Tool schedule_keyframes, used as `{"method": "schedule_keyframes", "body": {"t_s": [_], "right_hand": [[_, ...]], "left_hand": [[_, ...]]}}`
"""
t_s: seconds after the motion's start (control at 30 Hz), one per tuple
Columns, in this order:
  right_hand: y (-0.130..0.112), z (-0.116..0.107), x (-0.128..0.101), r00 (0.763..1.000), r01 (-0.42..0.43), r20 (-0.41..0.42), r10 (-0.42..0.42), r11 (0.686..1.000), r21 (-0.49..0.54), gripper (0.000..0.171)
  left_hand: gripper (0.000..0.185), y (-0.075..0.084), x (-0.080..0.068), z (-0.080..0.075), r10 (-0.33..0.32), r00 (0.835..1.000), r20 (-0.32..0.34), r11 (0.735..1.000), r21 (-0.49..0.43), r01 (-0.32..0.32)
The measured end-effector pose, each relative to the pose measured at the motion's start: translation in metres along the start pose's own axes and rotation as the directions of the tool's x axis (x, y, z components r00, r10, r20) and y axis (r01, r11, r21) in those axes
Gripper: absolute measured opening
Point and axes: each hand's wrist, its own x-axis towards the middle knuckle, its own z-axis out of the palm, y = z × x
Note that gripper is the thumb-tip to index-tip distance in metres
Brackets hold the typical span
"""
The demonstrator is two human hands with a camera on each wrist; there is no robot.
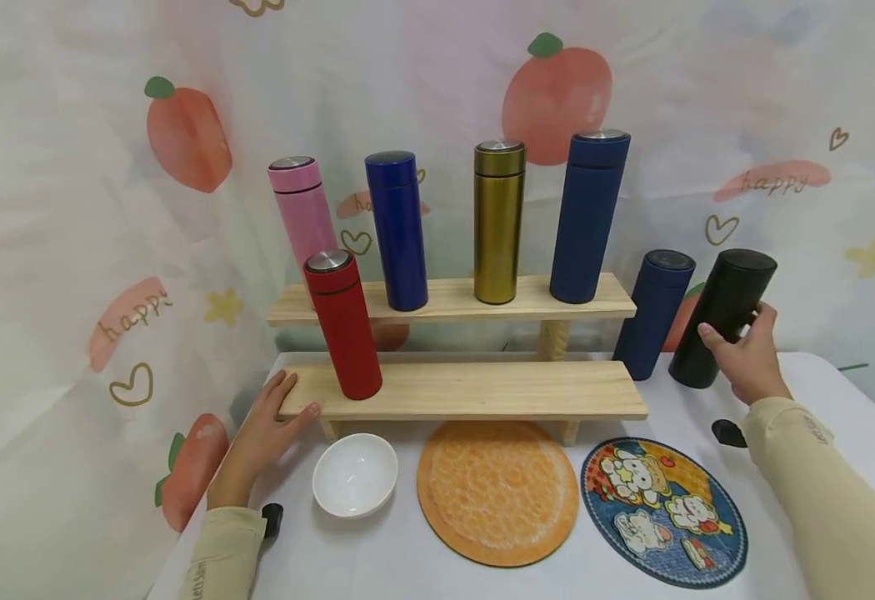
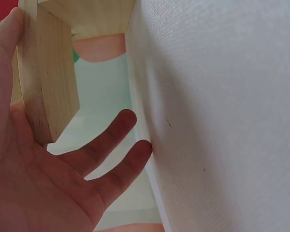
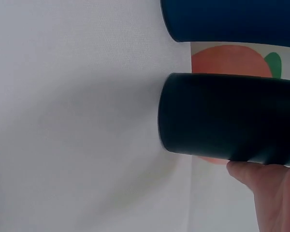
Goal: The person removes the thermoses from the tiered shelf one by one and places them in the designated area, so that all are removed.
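A white table (image 1: 842,400) carries a two-step wooden shelf (image 1: 482,387). Seven flasks show in the head view. Four stand on the upper step: a pink flask (image 1: 304,212), a blue flask (image 1: 397,229), a gold flask (image 1: 498,221) and a tall navy flask (image 1: 587,215). One red flask (image 1: 343,325) stands on the lower step near its left end. Two are on the table to the right of the shelf: a short navy flask (image 1: 655,314) and, just beside it, the black flask (image 1: 721,318).

The right hand (image 1: 745,358) grips the black flask low on its body, fingers curled round it; the flask leans to the right with its base near the table. The right wrist view shows what the head view does not: the thumb pressed against the flask's dark wall, with the short navy flask's base close alongside.

The left hand (image 1: 268,425) rests against the left end of the lower step. The left wrist view shows its fingers (image 2: 106,140) straight and spread, the thumb along the board's edge, gripping nothing.

In front of the shelf lie two round mats, an orange mat (image 1: 497,492) and a cartoon mat (image 1: 662,510), and one white bowl (image 1: 355,475).
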Motion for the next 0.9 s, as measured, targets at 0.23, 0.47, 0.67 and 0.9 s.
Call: {"method": "schedule_keyframes", "body": {"t_s": [0.23, 0.47, 0.67, 0.9], "right_hand": [[0.002, -0.012, -0.004, 1.000, -0.023, 0.012, 0.023, 0.999, 0.030, 0.090], [-0.005, -0.013, -0.002, 0.999, -0.023, 0.035, 0.024, 0.999, -0.033, 0.094], [-0.010, -0.012, -0.004, 0.997, -0.026, 0.067, 0.032, 0.995, -0.091, 0.096], [-0.036, -0.011, -0.014, 0.997, -0.014, -0.071, 0.015, 1.000, 0.021, 0.088]], "left_hand": [[0.090, 0.005, 0.004, 0.005, -0.003, 1.000, 0.006, 1.000, 0.000, 0.003], [0.088, 0.001, 0.003, 0.006, 0.011, 1.000, -0.020, 1.000, -0.009, -0.011], [0.088, -0.003, -0.002, 0.005, 0.014, 0.999, -0.030, 1.000, -0.011, -0.014], [0.089, -0.003, -0.001, 0.002, 0.021, 0.999, -0.032, 1.000, 0.000, -0.021]]}}
